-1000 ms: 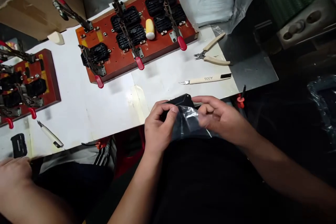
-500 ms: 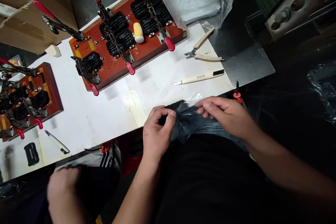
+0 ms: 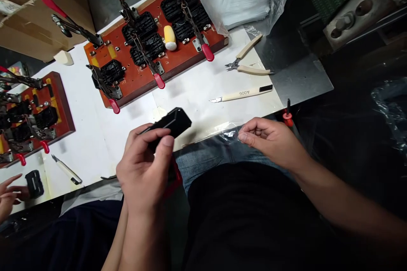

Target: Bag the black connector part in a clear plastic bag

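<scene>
Here, the left hand (image 3: 143,165) was closed around a black plastic part (image 3: 170,125), thumb on the near face and fingers wrapped behind, holding it just above the front edge of the white surface (image 3: 197,93) in the lower middle of the frame. The part's long axis ran from lower left to upper right, its free end projecting beyond the fingers toward the right of the frame. The right hand (image 3: 270,139) lay to the right of that free end, apart from it, pinching a clear plastic bag (image 3: 227,135) between thumb and fingertips at the surface's edge; the left hand was therefore the one at the part. The part appeared matte black, elongated and boxy, with angled edges; finer detail could not be made out.

Farther up the frame lay a craft knife (image 3: 243,93) and side cutters (image 3: 249,61), with a red clamping fixture (image 3: 152,46) at upper centre carrying similar black parts. A second fixture (image 3: 32,114) stood at the left edge, and another person's hand (image 3: 9,197) touched a small black piece (image 3: 34,183) at lower left.
</scene>
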`<action>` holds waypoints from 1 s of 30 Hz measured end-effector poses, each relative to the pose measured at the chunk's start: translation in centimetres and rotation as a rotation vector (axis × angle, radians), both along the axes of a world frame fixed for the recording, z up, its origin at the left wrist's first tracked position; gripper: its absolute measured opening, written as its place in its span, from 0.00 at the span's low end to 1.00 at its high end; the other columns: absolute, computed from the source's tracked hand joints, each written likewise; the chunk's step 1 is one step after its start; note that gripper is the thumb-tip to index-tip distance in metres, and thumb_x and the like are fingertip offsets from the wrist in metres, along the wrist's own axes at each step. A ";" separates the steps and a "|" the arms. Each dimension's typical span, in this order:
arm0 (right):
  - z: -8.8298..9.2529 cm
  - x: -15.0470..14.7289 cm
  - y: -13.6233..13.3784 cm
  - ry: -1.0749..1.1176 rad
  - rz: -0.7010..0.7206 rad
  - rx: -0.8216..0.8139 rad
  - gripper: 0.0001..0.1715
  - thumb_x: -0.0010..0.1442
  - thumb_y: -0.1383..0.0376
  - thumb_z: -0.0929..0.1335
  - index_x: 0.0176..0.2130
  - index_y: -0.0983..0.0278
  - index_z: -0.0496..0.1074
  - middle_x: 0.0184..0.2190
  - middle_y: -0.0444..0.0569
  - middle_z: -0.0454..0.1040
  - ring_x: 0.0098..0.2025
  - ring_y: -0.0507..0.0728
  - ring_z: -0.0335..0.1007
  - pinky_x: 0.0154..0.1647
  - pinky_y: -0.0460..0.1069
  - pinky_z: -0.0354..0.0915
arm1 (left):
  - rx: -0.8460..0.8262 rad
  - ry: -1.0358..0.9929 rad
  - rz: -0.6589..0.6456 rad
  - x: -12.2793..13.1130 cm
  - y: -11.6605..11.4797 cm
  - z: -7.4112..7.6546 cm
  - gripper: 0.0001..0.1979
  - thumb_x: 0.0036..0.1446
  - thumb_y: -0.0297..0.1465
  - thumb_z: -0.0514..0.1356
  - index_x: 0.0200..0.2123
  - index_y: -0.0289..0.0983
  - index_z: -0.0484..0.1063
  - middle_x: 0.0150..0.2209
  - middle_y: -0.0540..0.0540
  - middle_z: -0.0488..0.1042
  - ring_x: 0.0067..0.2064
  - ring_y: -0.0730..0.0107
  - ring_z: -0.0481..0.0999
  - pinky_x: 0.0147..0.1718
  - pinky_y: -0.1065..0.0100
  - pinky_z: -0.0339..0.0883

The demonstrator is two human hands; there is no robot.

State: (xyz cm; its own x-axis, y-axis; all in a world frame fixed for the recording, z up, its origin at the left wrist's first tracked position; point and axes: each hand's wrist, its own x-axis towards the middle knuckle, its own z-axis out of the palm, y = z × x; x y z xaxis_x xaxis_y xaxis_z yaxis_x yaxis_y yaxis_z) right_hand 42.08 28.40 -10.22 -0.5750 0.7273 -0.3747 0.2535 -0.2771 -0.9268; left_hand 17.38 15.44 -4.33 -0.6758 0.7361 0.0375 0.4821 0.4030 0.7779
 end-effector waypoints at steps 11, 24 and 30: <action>1.5 -2.5 -1.5 -0.022 0.162 0.128 0.07 0.64 0.60 0.76 0.36 0.59 0.78 0.29 0.40 0.75 0.30 0.51 0.68 0.32 0.47 0.64 | -0.103 -0.094 -0.349 3.2 0.7 -1.5 0.20 0.61 0.42 0.71 0.55 0.45 0.80 0.57 0.45 0.73 0.62 0.63 0.74 0.58 0.67 0.72; 0.5 -2.3 -1.3 0.073 0.130 0.015 0.09 0.71 0.58 0.71 0.46 0.59 0.81 0.45 0.46 0.82 0.46 0.56 0.77 0.48 0.49 0.70 | -0.046 -0.065 -0.180 3.0 -0.3 -1.5 0.20 0.62 0.40 0.70 0.57 0.48 0.79 0.60 0.44 0.70 0.63 0.58 0.73 0.57 0.62 0.74; 0.9 -1.7 -1.1 0.163 0.214 -0.152 0.11 0.67 0.58 0.76 0.47 0.59 0.82 0.41 0.45 0.82 0.41 0.53 0.78 0.44 0.47 0.72 | -0.154 -0.295 -0.475 2.7 0.5 -1.8 0.21 0.59 0.42 0.73 0.55 0.47 0.81 0.58 0.42 0.73 0.65 0.57 0.72 0.63 0.59 0.69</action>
